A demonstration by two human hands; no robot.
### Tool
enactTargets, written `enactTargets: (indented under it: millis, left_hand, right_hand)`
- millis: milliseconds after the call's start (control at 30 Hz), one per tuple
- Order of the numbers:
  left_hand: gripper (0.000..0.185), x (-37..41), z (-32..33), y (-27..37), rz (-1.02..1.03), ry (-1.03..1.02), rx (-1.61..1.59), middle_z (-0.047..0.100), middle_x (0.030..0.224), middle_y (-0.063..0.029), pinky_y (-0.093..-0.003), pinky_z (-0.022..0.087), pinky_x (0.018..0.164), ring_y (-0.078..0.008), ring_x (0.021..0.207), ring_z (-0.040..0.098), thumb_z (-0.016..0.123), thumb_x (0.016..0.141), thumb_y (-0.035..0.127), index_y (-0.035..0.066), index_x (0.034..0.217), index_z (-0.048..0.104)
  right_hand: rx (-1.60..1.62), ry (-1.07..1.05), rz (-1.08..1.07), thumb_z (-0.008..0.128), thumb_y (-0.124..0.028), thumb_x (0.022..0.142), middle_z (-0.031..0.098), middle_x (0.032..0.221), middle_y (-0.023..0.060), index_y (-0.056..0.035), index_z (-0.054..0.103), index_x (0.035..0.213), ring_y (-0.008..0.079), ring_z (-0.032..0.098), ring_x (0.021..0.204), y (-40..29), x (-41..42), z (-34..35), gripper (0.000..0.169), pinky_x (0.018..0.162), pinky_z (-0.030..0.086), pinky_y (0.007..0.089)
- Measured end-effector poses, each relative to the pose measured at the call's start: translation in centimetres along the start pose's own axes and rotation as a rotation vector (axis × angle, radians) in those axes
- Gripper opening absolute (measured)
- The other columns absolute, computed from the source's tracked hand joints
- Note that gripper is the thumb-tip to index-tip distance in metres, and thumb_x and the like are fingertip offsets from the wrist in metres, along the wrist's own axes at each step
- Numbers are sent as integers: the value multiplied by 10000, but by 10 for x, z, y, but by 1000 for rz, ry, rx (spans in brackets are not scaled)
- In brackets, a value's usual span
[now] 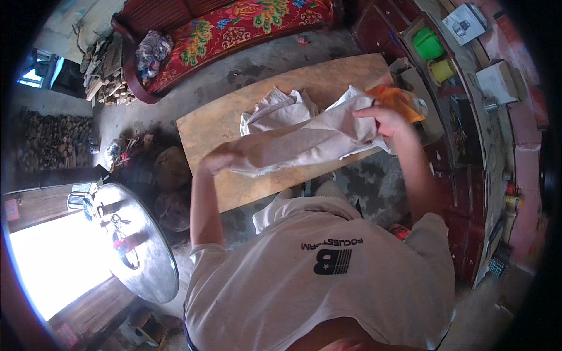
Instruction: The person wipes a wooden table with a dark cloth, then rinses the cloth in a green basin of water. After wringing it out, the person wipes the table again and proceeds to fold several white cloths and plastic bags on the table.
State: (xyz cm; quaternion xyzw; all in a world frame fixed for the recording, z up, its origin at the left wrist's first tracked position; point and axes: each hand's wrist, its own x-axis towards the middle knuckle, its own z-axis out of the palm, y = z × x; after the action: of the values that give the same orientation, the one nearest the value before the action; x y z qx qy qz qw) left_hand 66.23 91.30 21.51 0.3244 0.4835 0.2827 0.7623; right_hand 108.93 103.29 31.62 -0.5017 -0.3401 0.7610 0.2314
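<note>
A pale, off-white cloth (303,138) is stretched between my two hands above a low wooden table (206,127). My left hand (221,158) grips its left end and is slightly blurred. At the other end, my right hand (384,118) pinches the fabric, thumb and fingers closed on it. Whether the cloth is a garment cannot be made out. Behind it, a second crumpled whitish cloth (283,109) lies on the tabletop. An orange plastic bag (397,101) sits just beyond my right hand, at the table's right end.
A wooden sofa with a red floral cover (246,22) stands across the floor. On the left are a round table (153,245) and stacked firewood (57,142). A dark red cabinet (465,219) runs along the right, holding a green plastic container (428,43). A cardboard box (421,87) adjoins the table.
</note>
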Motion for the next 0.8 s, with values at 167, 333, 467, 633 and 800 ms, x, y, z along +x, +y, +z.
enactTargets:
  millis: [167, 333, 467, 633, 800]
  left_hand:
    - [332, -78, -31, 61, 330, 297, -29, 637, 978, -71, -317, 466, 819, -185, 894, 612, 654, 771, 84, 5, 1087, 590]
    - [306, -119, -37, 80, 592, 376, -239, 619, 1035, -62, -323, 454, 848, -173, 971, 583, 589, 843, 150, 19, 1118, 561]
    - [322, -110, -28, 85, 724, 351, -526, 606, 1066, -51, -315, 457, 848, -168, 975, 579, 484, 924, 277, 42, 1136, 542]
    - [397, -136, -17, 104, 762, 532, -395, 554, 1171, -44, -352, 425, 901, -187, 1073, 529, 463, 928, 321, 37, 1206, 483]
    - [429, -147, -7, 101, 771, 420, -432, 541, 1187, -63, -360, 405, 923, -198, 1088, 520, 438, 936, 335, 28, 1235, 458]
  right_hand:
    - [-130, 29, -23, 693, -95, 735, 614, 1009, 56, -58, 532, 1081, 200, 592, 927, -44, 0, -40, 383, 788, 481, 378]
    - [397, -102, -190, 629, -110, 810, 558, 1121, 54, -121, 494, 1216, 191, 475, 1114, -69, 23, -44, 427, 961, 348, 426]
    - [104, -12, -411, 621, -36, 759, 549, 1087, 52, -181, 372, 1347, 160, 484, 1047, -37, 56, 12, 655, 897, 379, 334]
    - [-216, -20, -389, 671, -66, 736, 514, 1139, 75, -159, 390, 1340, 146, 469, 1032, -75, 69, 31, 673, 855, 409, 290]
    - [-36, -104, -634, 688, -143, 764, 454, 1262, 71, -170, 213, 1409, 184, 446, 1097, -97, 66, 69, 802, 863, 419, 310]
